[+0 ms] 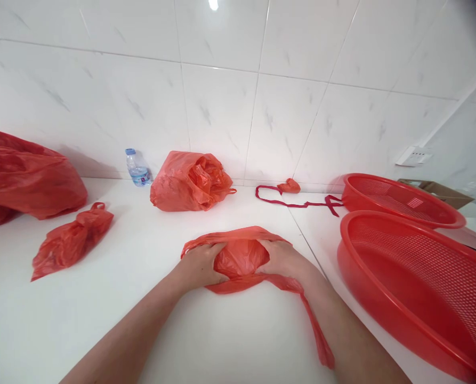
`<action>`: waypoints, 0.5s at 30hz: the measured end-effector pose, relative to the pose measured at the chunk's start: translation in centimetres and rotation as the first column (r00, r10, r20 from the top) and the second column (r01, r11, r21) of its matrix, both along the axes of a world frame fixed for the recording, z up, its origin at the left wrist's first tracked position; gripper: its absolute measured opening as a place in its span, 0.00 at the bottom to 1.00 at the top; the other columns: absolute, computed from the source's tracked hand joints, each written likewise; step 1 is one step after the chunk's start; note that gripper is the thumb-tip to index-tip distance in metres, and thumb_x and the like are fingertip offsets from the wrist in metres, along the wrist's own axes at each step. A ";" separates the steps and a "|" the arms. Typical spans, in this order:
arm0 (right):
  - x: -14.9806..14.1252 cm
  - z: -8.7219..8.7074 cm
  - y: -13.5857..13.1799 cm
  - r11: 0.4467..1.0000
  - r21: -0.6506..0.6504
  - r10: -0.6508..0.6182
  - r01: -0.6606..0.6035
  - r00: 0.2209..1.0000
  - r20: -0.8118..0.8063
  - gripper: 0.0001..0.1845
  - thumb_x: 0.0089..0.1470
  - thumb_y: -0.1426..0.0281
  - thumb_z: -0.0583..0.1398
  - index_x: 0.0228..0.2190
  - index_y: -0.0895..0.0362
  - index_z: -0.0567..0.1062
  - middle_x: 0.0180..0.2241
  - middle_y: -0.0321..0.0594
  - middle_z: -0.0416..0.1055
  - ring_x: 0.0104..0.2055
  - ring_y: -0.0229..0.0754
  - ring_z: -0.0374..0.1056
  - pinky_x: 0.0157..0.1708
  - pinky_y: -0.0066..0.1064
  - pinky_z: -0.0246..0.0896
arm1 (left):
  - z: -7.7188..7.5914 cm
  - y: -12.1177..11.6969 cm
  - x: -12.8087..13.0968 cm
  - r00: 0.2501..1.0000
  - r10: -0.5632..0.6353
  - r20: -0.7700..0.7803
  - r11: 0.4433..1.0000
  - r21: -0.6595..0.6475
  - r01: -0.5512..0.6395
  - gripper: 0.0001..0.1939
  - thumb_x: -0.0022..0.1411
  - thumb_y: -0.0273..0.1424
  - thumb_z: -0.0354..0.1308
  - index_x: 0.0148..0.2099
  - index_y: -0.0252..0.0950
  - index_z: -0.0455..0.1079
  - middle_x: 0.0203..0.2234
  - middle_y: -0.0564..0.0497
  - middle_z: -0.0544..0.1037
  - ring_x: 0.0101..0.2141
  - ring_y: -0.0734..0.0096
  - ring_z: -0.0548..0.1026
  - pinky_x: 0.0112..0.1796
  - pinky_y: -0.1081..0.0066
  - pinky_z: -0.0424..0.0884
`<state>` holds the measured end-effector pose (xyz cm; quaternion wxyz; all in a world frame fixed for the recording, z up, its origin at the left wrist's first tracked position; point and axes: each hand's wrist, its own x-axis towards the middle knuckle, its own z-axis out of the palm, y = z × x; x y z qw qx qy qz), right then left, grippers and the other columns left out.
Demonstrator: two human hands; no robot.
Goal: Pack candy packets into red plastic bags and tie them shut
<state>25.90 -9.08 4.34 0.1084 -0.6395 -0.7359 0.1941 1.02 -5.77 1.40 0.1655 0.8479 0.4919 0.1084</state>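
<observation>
A thin red plastic bag [242, 260] lies on the white table in front of me, its mouth spread wide. My left hand [201, 265] holds the left side of the mouth, with thumb and fingers apart along the near and far rims. Opposite it, my right hand [281, 260] holds the right side in the same way. The crumpled inside of the bag shows between the hands; its contents, if any, cannot be made out. One long handle strip [315, 330] trails under my right forearm toward me.
A full red bag [190, 184] stands by the tiled wall, beside a water bottle [137, 169]. Further left are a small knotted bag [73, 240] and a large bag [30, 176]. Two red plastic baskets [397, 298] are at right. A dark red strap [285, 204] lies behind.
</observation>
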 end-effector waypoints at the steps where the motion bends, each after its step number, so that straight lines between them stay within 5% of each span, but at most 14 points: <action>1: 0.0 0.1 0.0 1.000 0.003 0.009 -0.009 1.000 -0.023 0.36 0.40 0.56 0.66 0.52 0.47 0.66 0.40 0.37 0.73 0.37 0.44 0.69 0.31 0.30 0.59 | 0.1 0.0 0.1 1.000 0.000 0.016 1.000 0.030 0.000 0.40 0.45 0.42 0.63 0.62 0.44 0.58 0.51 0.46 0.72 0.49 0.51 0.71 0.42 0.61 0.70; 4: -0.1 -0.1 0.3 0.995 0.096 0.001 0.002 1.000 -0.027 0.27 0.54 0.50 0.54 0.51 0.50 0.68 0.42 0.40 0.73 0.41 0.46 0.68 0.36 0.34 0.60 | 0.6 0.0 0.5 0.992 -0.063 0.105 0.986 0.161 0.046 0.24 0.59 0.42 0.53 0.56 0.41 0.65 0.51 0.47 0.73 0.49 0.56 0.71 0.46 0.61 0.69; 7: -0.6 -1.0 0.8 0.974 0.228 -0.018 0.006 0.999 0.049 0.22 0.61 0.57 0.46 0.47 0.54 0.71 0.40 0.42 0.74 0.41 0.45 0.69 0.40 0.36 0.59 | 0.6 -0.1 1.1 0.969 -0.175 0.174 0.952 0.280 0.122 0.18 0.66 0.31 0.41 0.50 0.39 0.70 0.47 0.49 0.75 0.47 0.64 0.73 0.46 0.64 0.68; 11: -1.4 -2.5 1.3 0.944 0.303 0.120 -0.133 0.991 0.061 0.20 0.58 0.71 0.52 0.52 0.54 0.67 0.49 0.41 0.70 0.50 0.44 0.65 0.48 0.36 0.57 | -0.2 -0.1 1.6 0.944 -0.311 0.112 0.925 0.265 0.273 0.15 0.64 0.28 0.46 0.49 0.41 0.70 0.47 0.51 0.76 0.48 0.64 0.72 0.48 0.65 0.68; 15: -2.1 -2.4 1.2 0.890 0.429 0.172 -0.152 0.985 -0.008 0.15 0.57 0.70 0.54 0.46 0.53 0.72 0.45 0.40 0.72 0.47 0.43 0.66 0.49 0.38 0.56 | -1.3 0.4 1.4 0.967 -0.251 0.031 0.951 0.194 0.241 0.20 0.62 0.38 0.52 0.56 0.44 0.65 0.55 0.49 0.69 0.55 0.57 0.66 0.52 0.58 0.63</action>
